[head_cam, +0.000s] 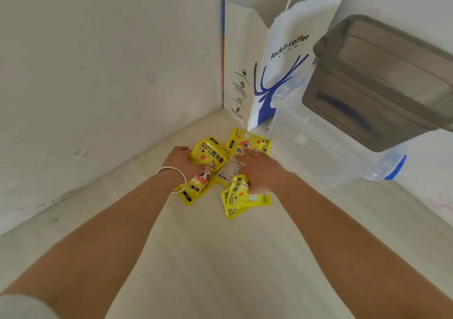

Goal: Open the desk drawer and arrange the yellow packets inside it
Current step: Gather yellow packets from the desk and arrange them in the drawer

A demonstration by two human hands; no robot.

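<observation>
Farthest back, a grey bin (382, 81) sits atop a clear tub (326, 157); beside them a white bag (277, 56) reads "luckin coffee". Yellow packets (245, 198) marked "HAND WARMER" lie scattered on the surface, long axes pointing variously. The left hand (182, 159) grips one packet; the right hand (259, 169) presses flat, fingers spread, on others.

Near us the pale surface (208, 257) lies bare, so we can pass freely. Farther in, yellow packets (245, 198) crowd the corner. The paper bag (277, 73) blocks the far side; the clear bin (331, 157) and grey box (382, 83) close the right.
</observation>
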